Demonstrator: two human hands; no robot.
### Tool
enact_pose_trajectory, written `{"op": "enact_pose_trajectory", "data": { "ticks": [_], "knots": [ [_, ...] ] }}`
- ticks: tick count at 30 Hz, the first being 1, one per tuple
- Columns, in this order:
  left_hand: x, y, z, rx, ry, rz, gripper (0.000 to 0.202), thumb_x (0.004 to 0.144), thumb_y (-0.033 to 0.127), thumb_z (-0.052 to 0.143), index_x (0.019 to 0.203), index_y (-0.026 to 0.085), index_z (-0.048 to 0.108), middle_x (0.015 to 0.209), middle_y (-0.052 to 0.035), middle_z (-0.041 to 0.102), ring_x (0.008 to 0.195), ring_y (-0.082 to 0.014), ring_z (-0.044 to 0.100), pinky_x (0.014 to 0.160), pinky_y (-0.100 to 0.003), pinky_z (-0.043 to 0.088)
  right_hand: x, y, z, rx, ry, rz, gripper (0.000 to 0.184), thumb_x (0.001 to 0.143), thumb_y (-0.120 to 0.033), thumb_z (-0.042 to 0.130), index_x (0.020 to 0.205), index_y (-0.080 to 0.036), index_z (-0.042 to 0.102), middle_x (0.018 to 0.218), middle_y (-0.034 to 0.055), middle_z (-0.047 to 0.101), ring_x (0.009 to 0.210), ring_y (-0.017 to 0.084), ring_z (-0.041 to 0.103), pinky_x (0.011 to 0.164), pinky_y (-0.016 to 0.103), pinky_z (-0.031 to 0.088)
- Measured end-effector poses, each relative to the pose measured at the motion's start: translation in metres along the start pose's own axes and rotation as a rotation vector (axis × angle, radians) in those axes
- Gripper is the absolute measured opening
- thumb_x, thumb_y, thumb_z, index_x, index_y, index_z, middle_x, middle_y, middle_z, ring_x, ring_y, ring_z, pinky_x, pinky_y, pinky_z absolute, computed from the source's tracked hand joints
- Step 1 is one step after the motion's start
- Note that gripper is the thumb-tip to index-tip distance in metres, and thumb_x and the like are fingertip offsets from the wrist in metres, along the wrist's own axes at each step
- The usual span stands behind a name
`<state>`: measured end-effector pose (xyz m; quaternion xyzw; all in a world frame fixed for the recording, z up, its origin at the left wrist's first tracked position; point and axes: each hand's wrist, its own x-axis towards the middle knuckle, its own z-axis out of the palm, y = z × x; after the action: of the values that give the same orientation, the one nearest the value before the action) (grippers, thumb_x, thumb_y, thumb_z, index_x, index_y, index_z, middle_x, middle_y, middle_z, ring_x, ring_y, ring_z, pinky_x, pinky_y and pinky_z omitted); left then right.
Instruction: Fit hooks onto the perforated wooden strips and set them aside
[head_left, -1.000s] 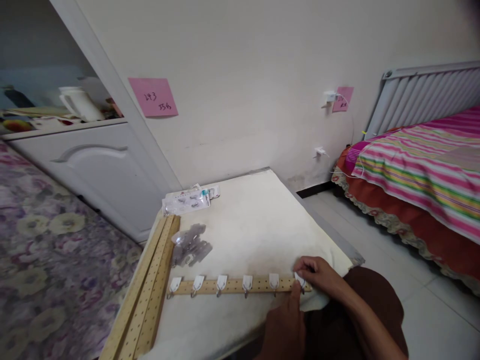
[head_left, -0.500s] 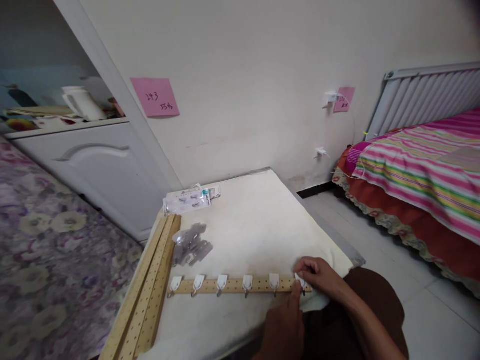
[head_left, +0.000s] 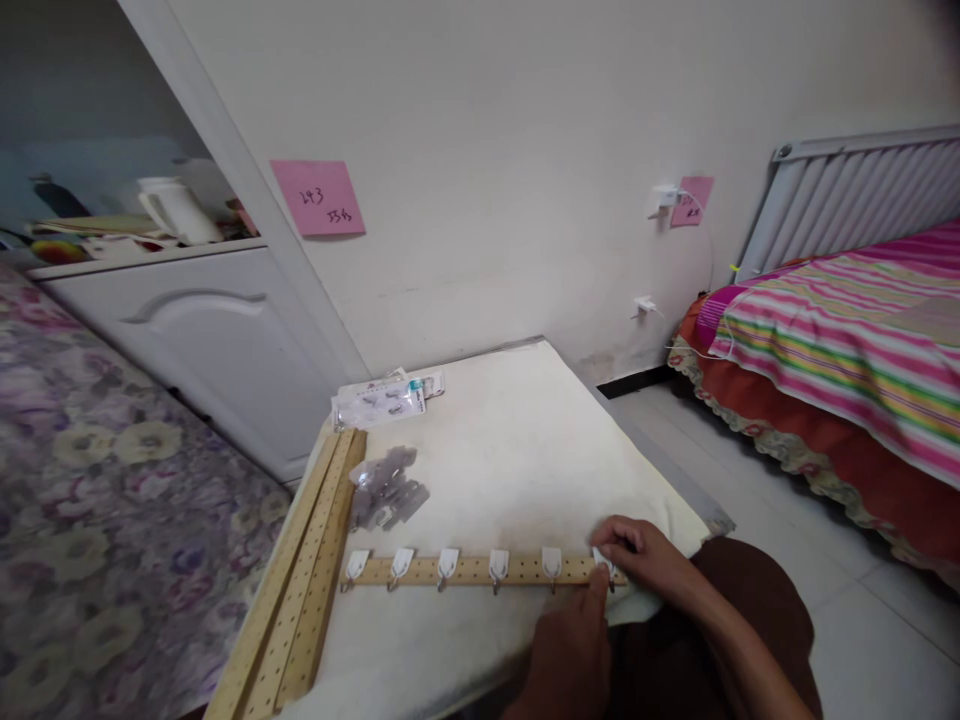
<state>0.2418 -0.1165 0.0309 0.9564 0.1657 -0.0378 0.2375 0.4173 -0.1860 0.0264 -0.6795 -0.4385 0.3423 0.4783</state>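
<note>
A narrow pegboard strip lies along the near side of the table, with a row of white adhesive hooks spaced along it, metal hooks pointing towards me. At its right end my right hand is closed, fingertips pinching the edge of the last white hook. From below, my left hand reaches the same hook, a finger laid against its front and the other fingers bent. Part of that hook is hidden by my fingers.
Longer pegboard strips lie at the table's left side. Beyond them are a pile of clear plastic pieces and hook packaging. The cloth-covered table meets the wall; a bed stands to the right.
The view has shifted slightly, moving everything a little to the right in the picture. Both hands stay at the last hook, with hardly any visible movement.
</note>
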Motion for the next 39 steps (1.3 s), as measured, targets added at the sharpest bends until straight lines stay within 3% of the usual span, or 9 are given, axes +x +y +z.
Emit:
{"op": "enact_pose_trajectory", "data": {
  "ticks": [5, 19, 27, 33, 36, 39],
  "knots": [
    [0.001, -0.004, 0.005, 0.037, 0.015, 0.001, 0.062, 0.084, 0.012, 0.038, 0.145, 0.013, 0.030, 0.120, -0.0189, 0.063, 0.097, -0.0288, 0.065, 0.081, -0.040, 0.053, -0.004, -0.003, -0.005, -0.003, -0.044, 0.005, 0.022, 0.072, -0.026, 0.060, 0.092, -0.019, 0.066, 0.081, 0.0021, 0.064, 0.076, 0.018, 0.057, 0.069, 0.028, 0.044],
    [-0.001, -0.007, 0.009, -0.054, 0.077, 0.042, 0.057, 0.086, 0.015, 0.035, 0.143, 0.013, 0.034, 0.118, -0.0174, 0.066, 0.096, -0.0297, 0.066, 0.081, -0.042, 0.053, -0.002, -0.004, -0.002, 0.073, -0.048, 0.057, 0.017, 0.067, -0.022, 0.062, 0.083, -0.018, 0.064, 0.078, 0.0009, 0.064, 0.073, 0.018, 0.058, 0.069, 0.028, 0.045],
    [-0.004, -0.013, 0.013, -0.179, 0.175, 0.124, 0.059, 0.084, 0.010, 0.035, 0.143, 0.013, 0.033, 0.122, -0.0170, 0.063, 0.106, -0.0274, 0.063, 0.089, -0.043, 0.052, -0.005, 0.000, -0.008, 0.053, -0.074, 0.003, 0.031, 0.074, -0.037, 0.064, 0.098, -0.017, 0.067, 0.094, 0.0062, 0.067, 0.089, 0.023, 0.061, 0.080, 0.033, 0.047],
    [-0.013, -0.017, 0.007, -0.256, 0.218, 0.160, 0.058, 0.084, 0.012, 0.037, 0.141, 0.016, 0.036, 0.130, -0.0140, 0.060, 0.110, -0.0230, 0.061, 0.093, -0.038, 0.050, -0.010, 0.007, -0.011, 0.224, 0.005, 0.093, 0.044, 0.076, -0.053, 0.061, 0.103, -0.018, 0.065, 0.086, 0.0035, 0.066, 0.062, 0.013, 0.054, 0.059, 0.026, 0.042],
    [-0.028, -0.024, 0.004, -0.186, 0.171, 0.098, 0.050, 0.084, 0.019, 0.040, 0.133, 0.020, 0.048, 0.113, -0.0102, 0.070, 0.091, -0.0207, 0.067, 0.082, -0.033, 0.054, -0.013, 0.007, -0.013, 0.245, 0.088, 0.129, 0.048, 0.073, -0.058, 0.063, 0.099, -0.018, 0.065, 0.085, 0.0032, 0.066, 0.056, 0.011, 0.050, 0.054, 0.025, 0.039],
    [-0.048, -0.044, 0.007, -0.123, 0.168, 0.035, 0.032, 0.080, 0.025, 0.045, 0.104, 0.024, 0.067, 0.084, -0.0040, 0.074, 0.070, -0.0179, 0.066, 0.067, -0.027, 0.052, -0.014, 0.005, -0.016, 0.153, 0.175, 0.118, 0.048, 0.071, -0.061, 0.062, 0.092, -0.018, 0.066, 0.082, 0.0039, 0.067, 0.060, 0.014, 0.053, 0.057, 0.027, 0.041]
  ]
}}
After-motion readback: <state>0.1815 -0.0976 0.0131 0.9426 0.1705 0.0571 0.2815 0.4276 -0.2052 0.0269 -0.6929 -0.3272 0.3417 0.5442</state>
